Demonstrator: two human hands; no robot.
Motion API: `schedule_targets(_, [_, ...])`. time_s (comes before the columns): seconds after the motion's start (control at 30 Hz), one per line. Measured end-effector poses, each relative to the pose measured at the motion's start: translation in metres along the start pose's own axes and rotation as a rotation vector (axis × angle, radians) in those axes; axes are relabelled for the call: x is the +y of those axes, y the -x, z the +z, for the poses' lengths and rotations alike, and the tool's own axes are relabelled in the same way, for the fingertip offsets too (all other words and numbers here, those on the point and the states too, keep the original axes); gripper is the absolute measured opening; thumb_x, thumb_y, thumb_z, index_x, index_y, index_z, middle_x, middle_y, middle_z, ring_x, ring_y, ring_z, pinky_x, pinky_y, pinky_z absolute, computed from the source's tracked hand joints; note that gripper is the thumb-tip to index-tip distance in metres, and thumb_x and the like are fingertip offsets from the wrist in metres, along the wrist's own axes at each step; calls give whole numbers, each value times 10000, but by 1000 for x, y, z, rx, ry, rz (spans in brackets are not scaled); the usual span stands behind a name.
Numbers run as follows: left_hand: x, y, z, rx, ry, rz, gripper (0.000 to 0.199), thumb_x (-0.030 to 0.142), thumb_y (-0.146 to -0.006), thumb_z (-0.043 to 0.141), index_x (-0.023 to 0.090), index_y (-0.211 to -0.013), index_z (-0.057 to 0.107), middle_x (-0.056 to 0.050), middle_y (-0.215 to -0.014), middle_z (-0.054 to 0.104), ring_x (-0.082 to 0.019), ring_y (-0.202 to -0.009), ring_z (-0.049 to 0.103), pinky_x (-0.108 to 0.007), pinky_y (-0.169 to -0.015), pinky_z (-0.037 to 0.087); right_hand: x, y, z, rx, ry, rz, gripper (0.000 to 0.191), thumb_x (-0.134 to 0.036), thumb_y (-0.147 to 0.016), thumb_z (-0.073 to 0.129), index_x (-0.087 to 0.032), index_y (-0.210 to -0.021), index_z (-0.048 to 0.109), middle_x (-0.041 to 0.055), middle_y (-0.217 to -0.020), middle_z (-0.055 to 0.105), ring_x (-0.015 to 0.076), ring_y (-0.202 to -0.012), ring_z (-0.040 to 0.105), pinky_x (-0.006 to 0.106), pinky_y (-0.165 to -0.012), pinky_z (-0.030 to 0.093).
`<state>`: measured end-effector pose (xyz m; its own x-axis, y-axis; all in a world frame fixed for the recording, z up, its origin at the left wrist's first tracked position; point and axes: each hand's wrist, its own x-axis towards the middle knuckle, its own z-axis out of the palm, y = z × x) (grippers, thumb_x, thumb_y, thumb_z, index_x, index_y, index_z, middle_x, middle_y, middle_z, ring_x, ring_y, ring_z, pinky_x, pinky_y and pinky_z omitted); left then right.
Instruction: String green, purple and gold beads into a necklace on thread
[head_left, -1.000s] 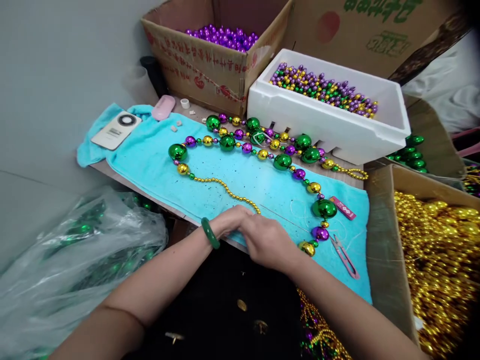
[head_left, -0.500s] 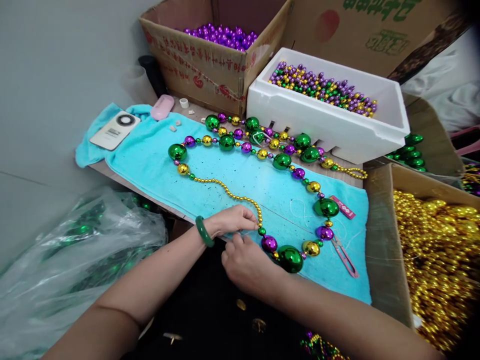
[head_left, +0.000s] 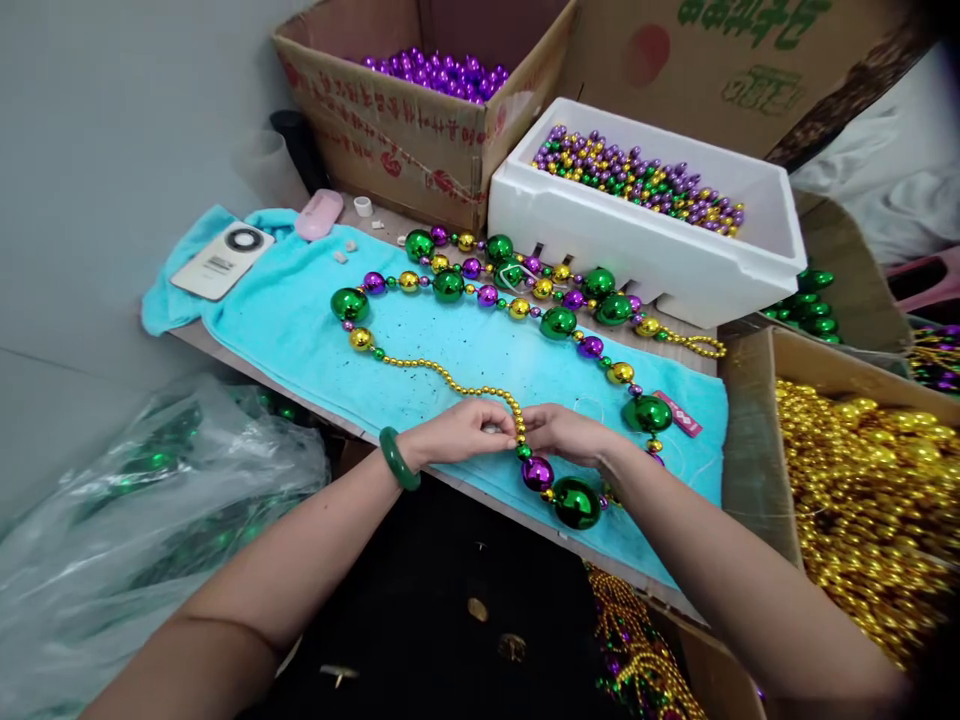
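Head view: two bare hands meet at a bead strand (head_left: 480,390) on a turquoise towel (head_left: 315,370) over a bench (head_left: 281,390).
Left hand (head_left: 469,432): thumb and fingers closed, gripping the strand near the lower end of its small gold beads; green bangle (head_left: 399,459) at the wrist.
Right hand (head_left: 566,434): fingers bent, tips at the strand's other side; cannot tell whether they grip.
Bead strand: loops over the towel, large green, purple and gold beads along the far side; part hidden by the right forearm.
Pink packet (head_left: 677,414): on the towel, near a large green bead.
White foam box (head_left: 600,225): behind, holding mixed small beads.
Phone (head_left: 223,262): on the towel's left end.
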<state>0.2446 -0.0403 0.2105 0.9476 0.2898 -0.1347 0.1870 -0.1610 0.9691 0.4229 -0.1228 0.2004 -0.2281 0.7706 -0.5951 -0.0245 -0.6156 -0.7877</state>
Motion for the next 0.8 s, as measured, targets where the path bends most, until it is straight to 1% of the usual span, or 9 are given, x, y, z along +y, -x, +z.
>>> schedule_targets(0.1, [4, 1, 0, 7, -54, 34, 82, 191, -755, 579, 146, -689, 596, 8, -729, 534, -96, -706, 479, -225, -664, 378, 14, -16, 9, -143, -132, -18, 181, -126, -506, 638, -136, -681, 591, -52, -575, 545, 52, -490, 428, 170, -463, 314])
schedule_targets(0.23, [3, 3, 0, 17, 2, 3, 104, 214, -775, 562, 138, -715, 599, -1, -738, 547, -88, -664, 497, -220, -628, 397, 17, -22, 14, -235, -100, 26, 162, -167, -501, 668, -123, -638, 592, -26, -540, 560, 85, -514, 495, 215, -533, 408])
schedule_targets(0.3, [-1, 4, 0, 34, 31, -24, 120, 229, -782, 552, 136, -725, 602, -8, -741, 564, -92, -660, 517, -227, -633, 415, 14, -21, 11, -222, -19, 26, 156, -205, -525, 687, -118, -622, 601, -18, -531, 562, 95, -520, 504, 227, -542, 416])
schedule_targets(0.4, [-10, 3, 3, 127, -44, -27, 104, 218, -763, 567, 143, -718, 623, -9, -737, 588, -111, -715, 532, -241, -685, 418, 7, -14, 4, -110, 93, -18, 132, -228, -579, 686, -125, -614, 612, -51, -500, 517, 62, -478, 425, 190, -487, 344])
schedule_targets(0.5, [-19, 3, 9, 202, -117, -77, 104, 214, -755, 568, 149, -710, 636, 0, -717, 595, -114, -701, 521, -243, -679, 401, 2, -7, -3, -10, 150, -59, 96, -226, -632, 660, -136, -646, 631, -67, -499, 487, 50, -461, 362, 181, -462, 281])
schedule_targets(0.57, [-21, 4, 13, 235, -108, -104, 108, 210, -757, 563, 146, -722, 642, -3, -730, 601, -112, -697, 517, -241, -678, 396, 1, -2, -6, 58, 218, -85, 102, -239, -655, 641, -137, -661, 645, -60, -505, 492, 56, -469, 368, 186, -470, 285])
schedule_targets(0.63, [-18, 4, 15, 255, -81, -84, 109, 204, -763, 557, 142, -731, 640, -9, -753, 599, -113, -716, 518, -240, -690, 397, 2, 0, -8, 111, 254, -88, 108, -245, -656, 634, -137, -652, 642, -55, -501, 498, 62, -475, 388, 191, -475, 301])
schedule_targets(0.7, [-11, 4, 16, 238, -74, -31, 110, 206, -772, 551, 143, -726, 629, -11, -757, 583, -111, -717, 511, -240, -685, 396, 5, 0, -7, 97, 200, -69, 89, -224, -625, 645, -141, -656, 632, -59, -509, 508, 62, -472, 402, 187, -465, 305])
schedule_targets(0.8, [4, 4, 13, 170, -102, 42, 113, 210, -779, 541, 150, -719, 615, -10, -745, 562, -106, -688, 493, -244, -667, 400, 10, -4, -2, -62, 13, -33, 145, -169, -549, 673, -141, -680, 618, -68, -553, 529, 50, -469, 407, 172, -446, 302])
